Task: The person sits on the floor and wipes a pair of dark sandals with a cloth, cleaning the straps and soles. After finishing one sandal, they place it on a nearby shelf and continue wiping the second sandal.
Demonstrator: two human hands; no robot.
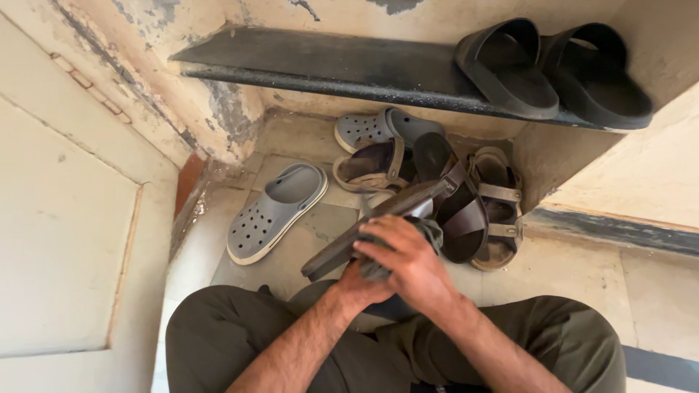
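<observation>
the left hand (357, 285) grips a dark sandal (378, 225) from below, above the lap, while the right hand (408, 258) presses a grey cloth (429, 231) closed against its sole, grey clogs (277, 211) nearby.

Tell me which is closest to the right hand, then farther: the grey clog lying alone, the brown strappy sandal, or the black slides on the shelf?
From the right hand:
1. Brown strappy sandal, just beyond it.
2. Grey clog, left on the floor.
3. Black slides, up on the shelf.
</observation>
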